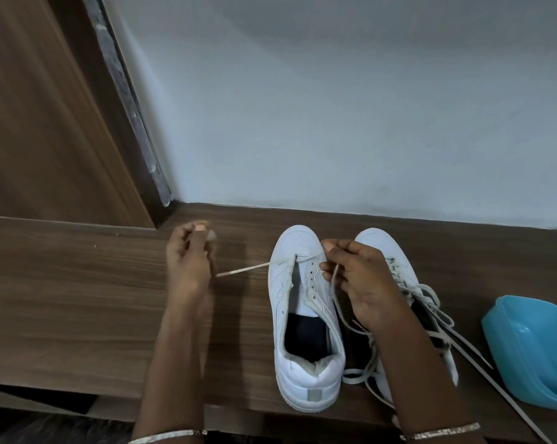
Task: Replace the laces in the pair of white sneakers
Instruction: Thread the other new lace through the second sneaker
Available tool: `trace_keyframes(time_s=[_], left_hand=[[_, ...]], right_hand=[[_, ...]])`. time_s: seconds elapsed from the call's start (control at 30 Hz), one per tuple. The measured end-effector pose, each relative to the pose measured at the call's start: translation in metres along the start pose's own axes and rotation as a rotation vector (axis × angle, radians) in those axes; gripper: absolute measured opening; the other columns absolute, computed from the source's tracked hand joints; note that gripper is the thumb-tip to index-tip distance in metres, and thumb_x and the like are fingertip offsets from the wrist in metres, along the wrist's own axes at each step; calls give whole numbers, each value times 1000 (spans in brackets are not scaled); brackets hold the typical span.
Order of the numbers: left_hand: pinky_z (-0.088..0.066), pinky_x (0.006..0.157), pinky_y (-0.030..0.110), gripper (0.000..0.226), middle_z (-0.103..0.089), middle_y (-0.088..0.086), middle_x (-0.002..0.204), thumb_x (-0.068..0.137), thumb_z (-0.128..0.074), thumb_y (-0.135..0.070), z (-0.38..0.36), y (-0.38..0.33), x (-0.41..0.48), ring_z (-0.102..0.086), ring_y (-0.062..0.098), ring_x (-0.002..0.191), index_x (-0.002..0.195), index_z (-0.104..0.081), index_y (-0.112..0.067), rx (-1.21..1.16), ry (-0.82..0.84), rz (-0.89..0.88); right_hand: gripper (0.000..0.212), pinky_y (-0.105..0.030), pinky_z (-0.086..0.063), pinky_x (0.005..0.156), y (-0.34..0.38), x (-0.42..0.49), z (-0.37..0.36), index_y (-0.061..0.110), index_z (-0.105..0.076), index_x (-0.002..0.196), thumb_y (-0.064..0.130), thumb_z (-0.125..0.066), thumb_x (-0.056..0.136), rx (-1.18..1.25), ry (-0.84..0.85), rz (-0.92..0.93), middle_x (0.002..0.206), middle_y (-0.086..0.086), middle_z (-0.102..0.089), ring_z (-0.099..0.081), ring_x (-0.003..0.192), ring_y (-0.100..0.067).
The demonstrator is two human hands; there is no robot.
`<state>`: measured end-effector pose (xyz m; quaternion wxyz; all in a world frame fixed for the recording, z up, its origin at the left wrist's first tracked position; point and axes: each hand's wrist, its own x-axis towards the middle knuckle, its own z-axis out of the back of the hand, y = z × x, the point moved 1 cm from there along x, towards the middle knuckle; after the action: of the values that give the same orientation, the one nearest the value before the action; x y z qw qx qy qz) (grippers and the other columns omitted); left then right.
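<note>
Two white sneakers stand side by side on a dark wooden shelf [78, 299], toes toward the wall. The left sneaker [306, 318] has almost bare eyelets; a white lace [243, 270] runs through the eyelets nearest the toe. My left hand [187, 254] is left of that shoe and pinches one end of this lace, pulled out sideways. My right hand [357, 277] is over the gap between the shoes and pinches the other end, which trails down between the shoes. The right sneaker [402, 277], partly hidden by my right arm, is laced with its loose ends spread on the shelf.
A light blue plastic container [533, 350] lies at the right edge, close to the loose lace ends. A grey wall rises behind the shoes. A brown wooden panel [40, 123] stands at the back left. The shelf's front edge runs just below the heels.
</note>
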<state>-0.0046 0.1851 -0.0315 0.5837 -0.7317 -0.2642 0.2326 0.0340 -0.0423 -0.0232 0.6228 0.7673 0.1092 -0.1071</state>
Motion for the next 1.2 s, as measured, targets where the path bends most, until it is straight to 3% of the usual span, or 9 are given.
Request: trace_keyframes(time_s=[0.1, 0.17, 0.27, 0.4, 0.53, 0.67, 0.77, 1.03, 1.2], left_hand=[[-45, 60, 22, 24, -69, -11, 74, 95, -62, -46, -6, -2, -7, -54, -1, 64, 99, -74, -26, 484, 286, -281], [-47, 67, 26, 36, -69, -18, 79, 81, -62, -71, -12, 2, -11, -59, -2, 73, 100, -74, -42, 901, 418, -277], [-42, 64, 28, 28, -57, -18, 67, 79, -67, -66, -21, 8, -16, -57, 8, 71, 86, -71, -40, 1158, 489, -268], [-38, 64, 26, 18, -61, -11, 77, 93, -66, -29, -26, 13, -15, -53, 2, 69, 76, -64, -25, 823, 482, -326], [-32, 62, 28, 26, -58, 5, 73, 99, -56, -14, -33, 8, -19, -46, 11, 65, 75, -63, -21, 187, 454, 2], [-53, 83, 34, 18, -74, 10, 105, 101, -47, -17, -34, -6, -19, -70, 22, 101, 86, -56, -17, -418, 404, 198], [-54, 98, 42, 15, -74, 11, 103, 99, -49, -21, -29, -13, -15, -68, 28, 112, 92, -59, -12, -781, 345, 271], [-54, 94, 42, 22, -74, 4, 102, 100, -51, -20, 5, -14, 3, -70, 21, 109, 92, -67, -8, -1174, 136, 279], [-54, 92, 38, 23, -74, 2, 96, 103, -46, -21, 11, -8, 8, -71, 20, 106, 91, -64, -13, -960, 92, 296]], right_hand=[[10, -23, -54, 55, 2, -1, -2, 1, -70, 101, 7, -66, 94, 76, 12, -10, 81, -11, -63, -61, 61, -14], [10, -21, -45, 47, 0, -1, -3, 2, -71, 100, 8, -67, 93, 10, 10, 4, 78, -8, -62, -56, 53, -11], [9, -20, -38, 45, -3, -1, -3, 6, -74, 96, 12, -71, 91, -114, -1, 37, 72, 1, -66, -55, 50, -8], [6, -21, -39, 47, -4, -1, 1, 12, -75, 94, 10, -72, 89, -192, -9, 60, 78, -1, -71, -57, 52, -8], [8, -19, -39, 46, -1, -1, 5, 12, -76, 94, 8, -72, 88, -228, -16, 87, 77, -2, -72, -55, 49, -5], [6, -16, -40, 45, 0, -2, 5, 11, -76, 92, 8, -74, 87, -232, -15, 99, 76, -3, -73, -53, 47, -5], [5, -15, -40, 45, 1, -3, 5, 11, -76, 91, 9, -74, 87, -246, -8, 107, 73, -1, -72, -53, 46, -4], [4, -11, -41, 45, 7, -7, 7, 7, -76, 91, 6, -73, 87, -254, -12, 150, 70, 0, -71, -53, 46, 0], [4, -11, -42, 47, 7, -5, 8, 10, -76, 90, 9, -74, 88, -279, -24, 163, 72, 1, -72, -56, 48, -2]])
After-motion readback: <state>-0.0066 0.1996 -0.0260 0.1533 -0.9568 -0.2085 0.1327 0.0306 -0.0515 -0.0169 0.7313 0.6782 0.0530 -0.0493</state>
